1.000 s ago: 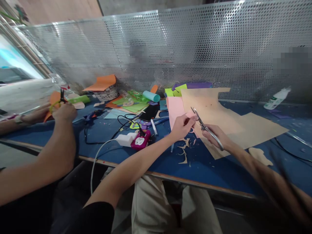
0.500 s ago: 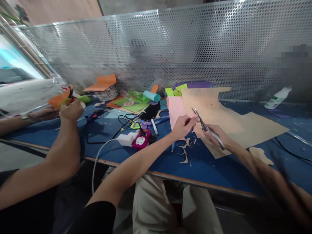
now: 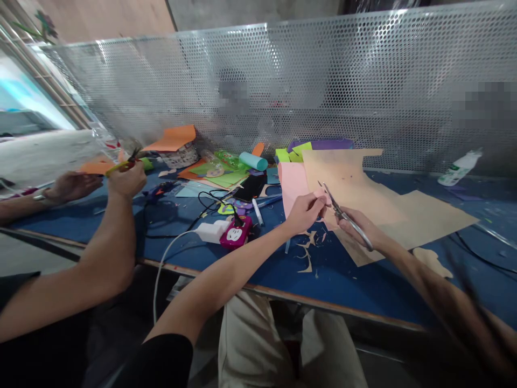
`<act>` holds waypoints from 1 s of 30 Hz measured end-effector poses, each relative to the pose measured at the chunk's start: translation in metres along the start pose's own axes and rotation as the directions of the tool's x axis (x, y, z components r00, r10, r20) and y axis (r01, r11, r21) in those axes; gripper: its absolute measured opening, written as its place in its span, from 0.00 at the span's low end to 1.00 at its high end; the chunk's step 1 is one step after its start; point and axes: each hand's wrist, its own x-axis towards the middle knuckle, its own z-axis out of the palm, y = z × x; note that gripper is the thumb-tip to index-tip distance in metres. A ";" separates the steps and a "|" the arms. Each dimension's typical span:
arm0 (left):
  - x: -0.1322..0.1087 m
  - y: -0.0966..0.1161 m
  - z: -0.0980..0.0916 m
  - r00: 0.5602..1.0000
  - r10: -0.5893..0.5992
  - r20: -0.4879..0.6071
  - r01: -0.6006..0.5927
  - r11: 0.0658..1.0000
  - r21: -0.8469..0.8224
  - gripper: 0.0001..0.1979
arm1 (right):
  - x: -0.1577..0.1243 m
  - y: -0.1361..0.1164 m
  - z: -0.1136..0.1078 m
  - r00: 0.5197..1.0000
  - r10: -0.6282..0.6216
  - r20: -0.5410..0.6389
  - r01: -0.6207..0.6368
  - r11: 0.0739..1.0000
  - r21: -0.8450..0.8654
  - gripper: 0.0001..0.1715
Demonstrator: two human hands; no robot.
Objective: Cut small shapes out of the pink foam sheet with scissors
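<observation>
Between the fingers of my left hand (image 3: 306,212) is a small piece of pink paper (image 3: 322,195), pinched near its edge. My right hand (image 3: 359,226) grips a pair of metal scissors (image 3: 337,210), their blades slightly apart and pointing up and left beside the pink piece. Behind both hands lies a large tan sheet (image 3: 351,186) with a cut-out edge, and a pink sheet (image 3: 293,186) overlaps its left side. Thin tan paper scraps (image 3: 309,253) are scattered on the blue table (image 3: 278,275) below my left hand.
A magenta power adapter (image 3: 236,233) with a white plug stands left of my forearm. Farther back are a black phone (image 3: 250,187), a white marker (image 3: 257,212) and coloured sheets. A glue bottle (image 3: 459,167) leans at right. At left, a co-worker's hands (image 3: 127,178) hold yellow-handled scissors.
My hands stay nearly in place, with the scissors and pink piece shifted only slightly. The co-worker's two hands have moved apart, and their scissors have come away from the orange paper.
</observation>
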 end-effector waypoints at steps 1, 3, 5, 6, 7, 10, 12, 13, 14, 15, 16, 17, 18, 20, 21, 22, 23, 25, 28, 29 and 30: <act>0.000 0.000 0.000 1.000 0.006 0.006 -0.006 1.000 0.011 0.24 | 0.000 0.000 0.000 1.000 0.003 0.003 -0.003 1.000 -0.003 0.30; -0.001 -0.001 -0.001 1.000 0.011 0.012 -0.011 1.000 0.027 0.23 | 0.001 0.000 0.000 1.000 0.008 0.006 -0.008 1.000 -0.017 0.31; -0.001 0.000 -0.001 1.000 0.008 0.008 -0.008 0.999 0.034 0.22 | 0.001 -0.001 0.000 1.000 0.014 0.010 -0.014 1.000 -0.026 0.30; -0.001 0.000 -0.001 1.000 0.005 0.004 -0.005 1.000 0.030 0.22 | 0.001 -0.001 0.000 1.000 0.018 0.006 -0.018 0.999 -0.030 0.30; -0.001 0.001 -0.001 1.000 0.000 0.001 0.000 1.000 0.023 0.21 | 0.001 -0.002 0.001 1.000 0.025 -0.004 -0.025 0.999 -0.035 0.29; 0.000 0.002 0.000 1.000 -0.014 -0.018 0.014 1.000 0.004 0.20 | 0.001 -0.003 0.003 0.995 0.081 -0.064 -0.085 0.995 -0.050 0.28; 0.001 -0.001 -0.001 0.998 -0.020 -0.061 0.019 1.000 -0.004 0.20 | 0.001 -0.004 0.005 0.981 0.155 -0.120 -0.158 0.987 -0.017 0.28; 0.002 -0.004 -0.001 0.995 -0.024 -0.095 0.023 1.000 -0.014 0.19 | 0.002 -0.004 0.005 0.971 0.188 -0.146 -0.186 0.982 0.028 0.27; 0.003 -0.007 -0.001 0.990 -0.027 -0.138 0.023 0.999 -0.028 0.20 | 0.003 -0.003 0.006 0.962 0.212 -0.171 -0.199 0.976 0.087 0.25; 0.005 -0.011 -0.002 0.986 -0.044 -0.162 0.035 0.998 -0.054 0.20 | 0.004 -0.002 0.007 0.955 0.224 -0.196 -0.194 0.968 0.158 0.23; 0.007 -0.014 -0.003 0.979 -0.049 -0.197 0.034 0.996 -0.081 0.21 | 0.006 0.000 0.007 0.949 0.223 -0.222 -0.170 0.957 0.235 0.22; 0.008 -0.017 -0.003 0.975 -0.045 -0.217 0.025 0.995 -0.095 0.21 | 0.008 0.002 0.008 0.942 0.214 -0.259 -0.127 0.940 0.317 0.24; 0.010 -0.020 -0.004 0.971 -0.045 -0.235 0.021 0.995 -0.102 0.21 | 0.009 0.005 0.008 0.930 0.211 -0.301 -0.076 0.911 0.405 0.27; 0.013 -0.021 -0.006 0.955 -0.065 -0.289 0.031 0.992 -0.122 0.21 | 0.013 0.008 0.007 0.897 0.250 -0.366 0.022 0.800 0.600 0.31; 0.014 -0.021 -0.007 0.946 -0.079 -0.314 0.040 0.991 -0.129 0.21 | 0.014 0.009 0.006 0.883 0.292 -0.366 0.055 0.712 0.700 0.32; 0.015 -0.020 -0.008 0.938 -0.093 -0.334 0.049 0.989 -0.136 0.20 | 0.014 0.010 0.004 0.875 0.338 -0.347 0.075 0.612 0.787 0.33; 0.016 -0.018 -0.008 0.931 -0.106 -0.348 0.059 0.988 -0.143 0.20 | 0.014 0.009 0.001 0.868 0.380 -0.318 0.089 0.511 0.855 0.34; 0.017 -0.015 -0.009 0.921 -0.136 -0.365 0.080 0.983 -0.164 0.19 | 0.013 0.008 -0.004 0.851 0.446 -0.276 0.126 0.336 0.933 0.34; 0.019 -0.013 -0.010 0.907 -0.187 -0.378 0.114 0.971 -0.209 0.18 | 0.010 0.008 -0.009 0.816 0.513 -0.266 0.203 0.177 0.963 0.32; 0.019 -0.013 -0.010 0.903 -0.200 -0.381 0.122 0.968 -0.218 0.17 | 0.010 0.009 -0.009 0.808 0.525 -0.266 0.218 0.153 0.964 0.32; 0.019 -0.013 -0.009 0.901 -0.207 -0.382 0.127 0.966 -0.223 0.17 | 0.009 0.010 -0.009 0.804 0.531 -0.267 0.227 0.140 0.964 0.31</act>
